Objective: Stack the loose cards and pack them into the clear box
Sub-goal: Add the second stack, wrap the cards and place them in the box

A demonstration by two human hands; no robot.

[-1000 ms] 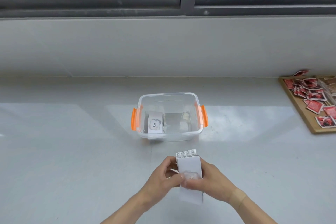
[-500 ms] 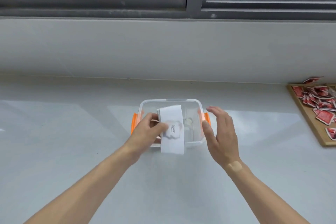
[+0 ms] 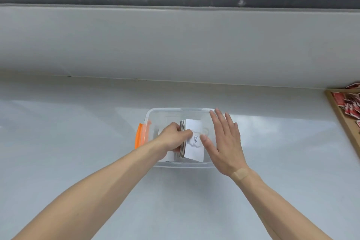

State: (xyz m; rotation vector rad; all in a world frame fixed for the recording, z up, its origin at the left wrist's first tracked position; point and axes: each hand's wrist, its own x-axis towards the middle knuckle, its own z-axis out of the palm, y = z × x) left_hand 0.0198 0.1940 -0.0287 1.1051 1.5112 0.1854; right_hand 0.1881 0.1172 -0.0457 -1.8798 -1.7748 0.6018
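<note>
The clear box (image 3: 175,111) with orange side latches (image 3: 139,138) stands on the grey counter. My left hand (image 3: 173,138) reaches inside it, shut on a thick stack of white cards (image 3: 191,142) whose top card reads "love.". The stack sits tilted within the box, its dark edges facing left. Another white card lies under my left hand on the box floor, mostly hidden. My right hand (image 3: 224,142) hovers flat over the right side of the box, fingers apart, its thumb touching the right edge of the top card. It covers the right latch.
A wooden tray (image 3: 339,115) with several red packets (image 3: 350,103) lies at the far right edge of the counter. A grey wall and a dark window frame rise behind the counter.
My left hand carried the card stack from in front of the box up and down into the box. My right hand let go of the stack and moved over the box's right side.
</note>
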